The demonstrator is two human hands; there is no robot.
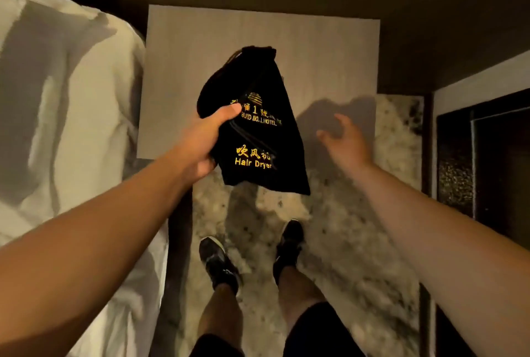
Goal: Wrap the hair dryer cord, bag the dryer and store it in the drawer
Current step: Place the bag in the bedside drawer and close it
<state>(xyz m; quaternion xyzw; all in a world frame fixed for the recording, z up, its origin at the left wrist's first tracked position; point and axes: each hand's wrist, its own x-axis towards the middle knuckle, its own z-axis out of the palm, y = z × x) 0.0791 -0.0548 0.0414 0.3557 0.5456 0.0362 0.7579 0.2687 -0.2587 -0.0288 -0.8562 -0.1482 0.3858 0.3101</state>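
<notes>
Left hand (205, 144) was clamped on the black drawstring bag (252, 124), thumb across the gold hotel print, held in the air over the pale nightstand top (315, 50). Bag hung bunched at the neck, gathered end pointing away, flat bottom corner drooping toward the floor. "Hair Dryer" lettering readable. Upper half bulged some, lower half looked limp; couldn't tell from this view whether the dryer was inside. No dryer or cord visible anywhere else. Right hand (344, 138) was empty, fingers spread and loosely curled, off to the right of the bag and not touching it, over the edge of the nightstand. No drawer visible as open; the front face of the nightstand was hidden under the top. Bed with white bedding (66, 93) sat to the left, person's two shoes on the mottled carpet (358, 242) below. My read: step was either closing the bag or heading to the drawer. To do it well: free hand should take the drawstring and cinch the neck before moving, support the weight from below rather than by cloth alone, then open the drawer fully with the right hand so the bag goes in flat without snagging.
</notes>
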